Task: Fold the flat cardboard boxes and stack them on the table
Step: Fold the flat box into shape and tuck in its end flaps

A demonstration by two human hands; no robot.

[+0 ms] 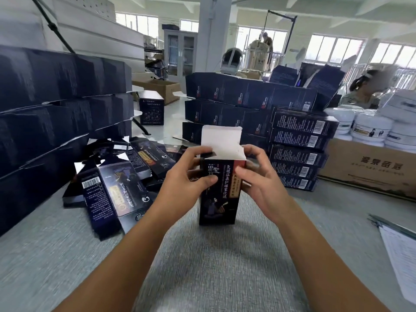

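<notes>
A dark printed cardboard box [218, 199] stands upright on the grey table [202, 266] in the middle, its white top flap [219, 138] raised. My left hand [186, 176] grips its upper left side, thumb on the front and fingers at a small side flap. My right hand [256, 174] grips the upper right corner. A loose heap of flat dark boxes [117, 183] lies to the left. Folded boxes stand stacked at the far left [56, 104] and behind the held box [258, 109].
A brown carton [371, 167] topped with white jars [369, 127] sits at the right. A clipboard with paper [398, 251] lies at the right edge. A person [364, 86] sits behind the jars. A single folded box [151, 108] stands farther back.
</notes>
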